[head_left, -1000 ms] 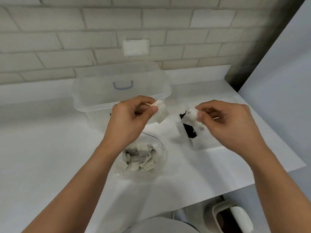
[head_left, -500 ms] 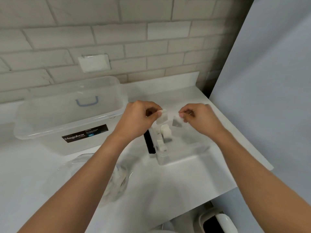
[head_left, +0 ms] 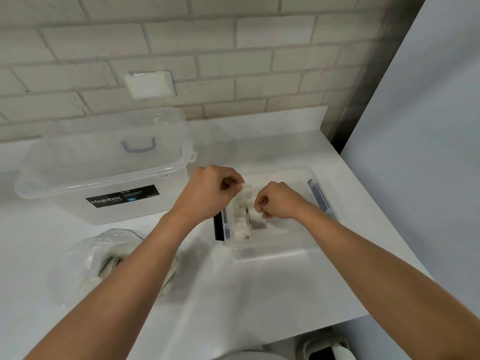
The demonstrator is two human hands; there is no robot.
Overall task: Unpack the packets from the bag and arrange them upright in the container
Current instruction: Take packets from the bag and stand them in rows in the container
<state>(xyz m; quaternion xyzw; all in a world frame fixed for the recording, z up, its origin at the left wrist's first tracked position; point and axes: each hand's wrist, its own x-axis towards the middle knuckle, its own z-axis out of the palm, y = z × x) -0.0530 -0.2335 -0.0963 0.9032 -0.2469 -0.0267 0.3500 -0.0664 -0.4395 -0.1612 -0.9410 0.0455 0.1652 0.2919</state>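
my left hand [head_left: 207, 193] is curled over the left part of the small clear container [head_left: 272, 252], thumb and forefinger pinching the top edge of a white packet [head_left: 246, 191] that stands upright, just above the container's rim. my right hand [head_left: 279, 201] is beside it, over the middle of the container, knuckles up and fingers curled in; it grips a second white packet [head_left: 258, 219] that sits lower, inside the container. the two hands are close but do not touch.

below my left hand, along the container's left wall, a short row of packets [head_left: 240, 226] stands on edge; blur keeps me from counting them. a dark blue-grey clip [head_left: 322, 198] lies along the container's right wall, and a black strip [head_left: 219, 227] stands against the outside of its left wall.

left of the container and nearer to me lies the clear plastic bag [head_left: 85, 255], crumpled and partly hidden by my left forearm, with more pale packets showing through it. behind the bag, left of the container and farther from me, sits a big clear storage box [head_left: 104, 178] with a black "megabox" label and a blue handle on its lid. all of it rests on a white counter [head_left: 233, 294]. behind the container rises a pale brick wall [head_left: 259, 61] with a white plate [head_left: 149, 84] on it.
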